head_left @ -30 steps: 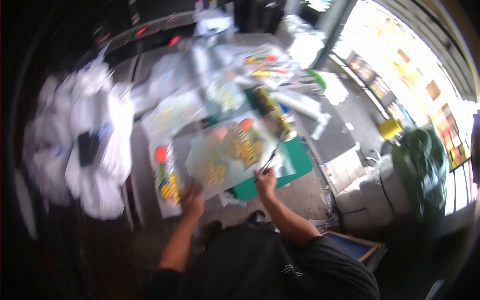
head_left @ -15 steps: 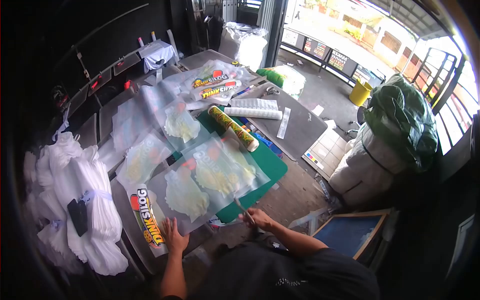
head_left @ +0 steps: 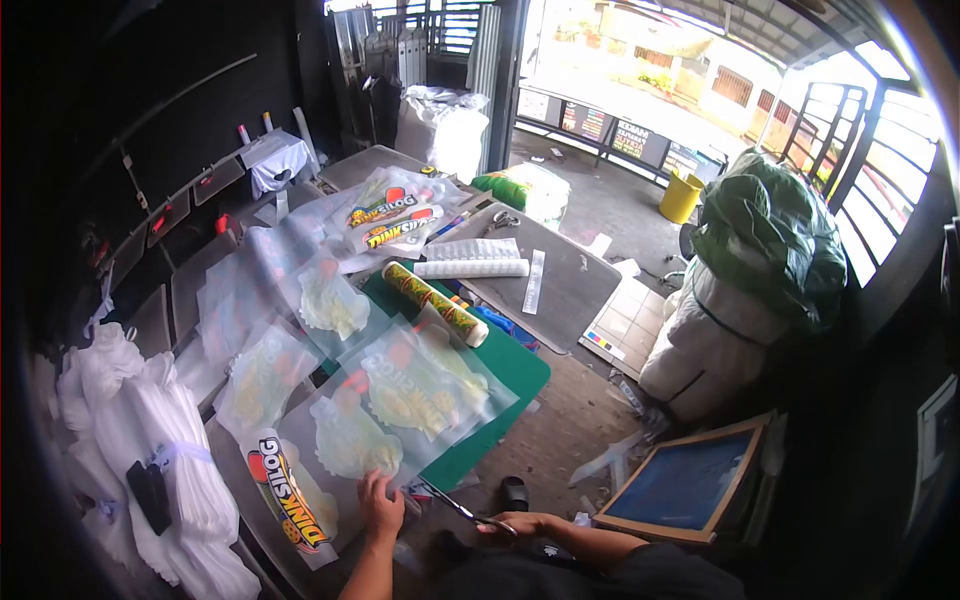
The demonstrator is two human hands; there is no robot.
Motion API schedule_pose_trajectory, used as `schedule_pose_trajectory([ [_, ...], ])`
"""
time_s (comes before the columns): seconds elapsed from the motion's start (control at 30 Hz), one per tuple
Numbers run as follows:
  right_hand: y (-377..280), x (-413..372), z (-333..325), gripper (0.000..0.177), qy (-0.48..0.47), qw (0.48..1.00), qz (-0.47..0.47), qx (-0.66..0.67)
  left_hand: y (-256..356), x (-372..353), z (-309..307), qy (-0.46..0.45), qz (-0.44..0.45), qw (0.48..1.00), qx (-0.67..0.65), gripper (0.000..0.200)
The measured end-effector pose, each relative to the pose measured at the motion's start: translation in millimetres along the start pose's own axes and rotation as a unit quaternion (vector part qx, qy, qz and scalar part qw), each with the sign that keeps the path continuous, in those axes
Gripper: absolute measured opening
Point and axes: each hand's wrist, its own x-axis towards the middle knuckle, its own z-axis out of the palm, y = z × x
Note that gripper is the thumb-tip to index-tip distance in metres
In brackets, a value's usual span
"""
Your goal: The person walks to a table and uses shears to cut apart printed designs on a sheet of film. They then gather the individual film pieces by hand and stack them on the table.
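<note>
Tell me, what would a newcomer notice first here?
First, probably, comes the large translucent printed sheet, lying partly over the green mat, with the left hand at its near edge and the right hand holding metal scissors beside it. The tied white cloth-like bundle, far left, and round yellow bucket, upper right, may follow.

Black shirt (head_left: pixel 600 582), short right sleeve (head_left: pixel 680 568)

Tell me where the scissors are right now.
The scissors are low in the head view, near the middle, held in the right hand and just right of the left hand.
</note>
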Motion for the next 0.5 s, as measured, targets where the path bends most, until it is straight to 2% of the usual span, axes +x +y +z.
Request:
schedule_pose_trajectory([
  [0.07, -5.8, 0.6, 10.2, 0.058, 0.001, 0.999, -0.036, 0.019, -2.4, -1.3, 3.5, 0.011, 0.012, 1.000, -0.007, 0.034],
  [0.13, -23.5, -2.5, 17.5, 0.059, 0.054, 0.998, -0.003, -0.029, -3.9, -4.5, 4.9, 0.024, 0.022, 0.999, -0.010, 0.030],
  [0.27, -43.9, 15.2, 19.8, 0.065, 0.038, 0.999, -0.001, -0.022, 3.0, -6.0, -0.3, 0.038, 0.033, 0.999, 0.004, 0.033],
  [0.3, -67.4, 3.1, 30.6, 0.065, 0.047, 0.998, -0.026, -0.043, 5.1, -5.9, -1.9, 0.039, 0.035, 0.999, 0.009, 0.033],
  [0.4, -81.7, 12.5, 33.9, 0.066, 0.057, 0.996, -0.065, -0.033, 12.2, -3.6, -5.0, 0.043, 0.033, 0.998, 0.022, 0.034],
  [0.43, -78.3, 23.4, 29.9, 0.067, 0.063, 0.998, -0.027, 0.017, 14.6, -3.6, -6.5, 0.042, 0.028, 0.998, 0.031, 0.034],
  [0.5, -81.9, 28.8, 27.1, 0.067, 0.059, 0.998, -0.035, 0.013, 22.2, -1.0, -7.8, 0.048, 0.022, 0.998, 0.033, 0.034],
])
